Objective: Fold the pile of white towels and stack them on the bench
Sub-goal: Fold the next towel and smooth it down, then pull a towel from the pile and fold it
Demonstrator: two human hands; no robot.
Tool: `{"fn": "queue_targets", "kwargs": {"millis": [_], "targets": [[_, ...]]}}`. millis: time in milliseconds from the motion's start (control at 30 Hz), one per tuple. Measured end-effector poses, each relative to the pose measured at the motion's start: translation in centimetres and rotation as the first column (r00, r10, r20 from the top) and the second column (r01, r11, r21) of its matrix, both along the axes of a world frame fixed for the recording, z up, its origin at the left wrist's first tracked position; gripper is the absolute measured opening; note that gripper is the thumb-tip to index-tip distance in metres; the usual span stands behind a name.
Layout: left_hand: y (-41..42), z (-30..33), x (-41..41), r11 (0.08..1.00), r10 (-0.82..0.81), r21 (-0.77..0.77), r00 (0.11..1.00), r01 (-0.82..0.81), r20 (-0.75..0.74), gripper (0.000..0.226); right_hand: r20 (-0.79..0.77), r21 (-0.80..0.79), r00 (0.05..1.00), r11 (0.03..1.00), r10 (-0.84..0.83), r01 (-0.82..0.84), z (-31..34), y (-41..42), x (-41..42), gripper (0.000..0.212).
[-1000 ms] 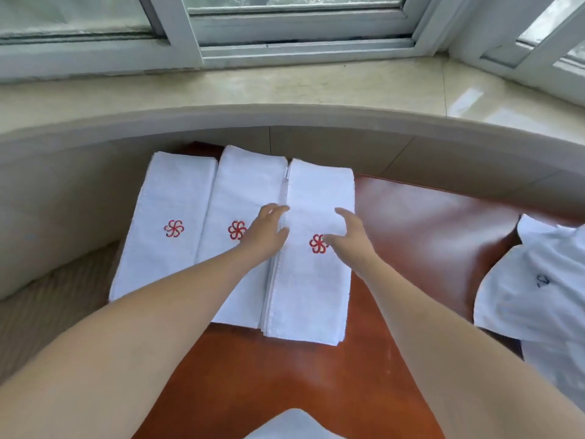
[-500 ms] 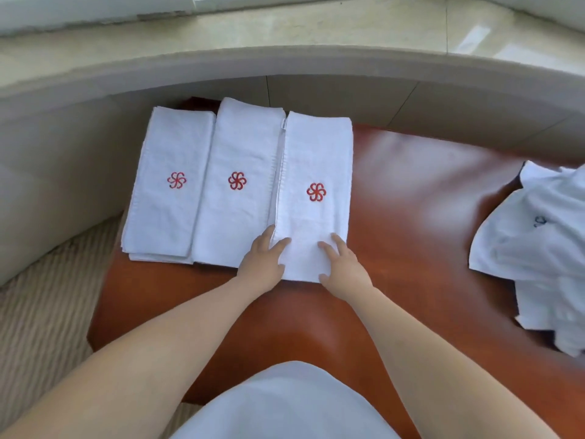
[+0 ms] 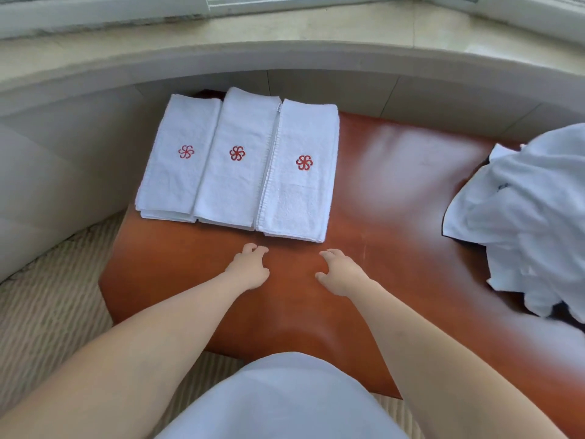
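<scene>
- We see three folded white towels lying side by side at the far left of the brown desk point(image 3: 395, 217), each with a red pinwheel emblem facing up: the left towel point(image 3: 180, 160), the middle towel point(image 3: 235, 163) and the right towel point(image 3: 300, 175).
- Their long edges touch or slightly overlap, and layered edges show at the near ends, so each one may be a small stack; we cannot count the layers.
- At the right edge of the desk, well apart from the folded row, a rumpled pile of white towels point(image 3: 531, 217) waits unfolded; how many it holds we cannot tell.
- By our reading, the task is partly done: three folded lots are laid out, and the heap on the right is what is left to fold and set down.
- Our left hand point(image 3: 248, 269) hovers just near the right towel's near edge, fingers loosely curled, gripping nothing.
- Our right hand point(image 3: 340, 272) hangs beside it over bare desk, fingers likewise relaxed and empty.
- Behind the desk runs a curved stone window ledge point(image 3: 285, 55); a striped carpet point(image 3: 53, 299) lies at the left, and white clothing fills the bottom of the view.
</scene>
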State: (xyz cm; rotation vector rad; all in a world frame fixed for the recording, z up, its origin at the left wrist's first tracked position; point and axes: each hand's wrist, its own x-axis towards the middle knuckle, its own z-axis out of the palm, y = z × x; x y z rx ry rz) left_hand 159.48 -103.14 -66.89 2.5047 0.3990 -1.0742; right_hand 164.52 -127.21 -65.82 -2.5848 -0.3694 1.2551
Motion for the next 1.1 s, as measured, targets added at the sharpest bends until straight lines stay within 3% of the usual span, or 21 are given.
{"fn": "queue_targets", "kwargs": {"millis": [233, 633, 800, 1100], "targets": [[-2.6, 4.4, -2.8, 1.0, 0.001, 0.008, 0.991, -0.002, 0.134, 0.064, 0.087, 0.042, 0.996, 0.999, -0.019, 0.016, 3.1, -2.1, -2.8, 0.067], [-5.4, 10.2, -5.0, 0.989, -0.101, -0.069, 0.927, 0.134, 0.361, 0.061, 0.27, 0.055, 0.951, 0.989, -0.147, 0.137, 8.8, -4.0, -8.0, 0.066], [-7.8, 9.8, -7.0, 0.966, -0.087, -0.196, 0.923, 0.17, 0.374, 0.062, 0.296, 0.004, 0.943, 0.987, -0.156, 0.162, 9.8, -5.5, -11.0, 0.065], [-12.4, 10.0, -8.5, 0.934, -0.182, -0.216, 0.902, 0.283, 0.392, 0.062, 0.343, -0.072, 0.924, 0.976, -0.169, 0.205, 11.4, -9.6, -13.5, 0.062]]}}
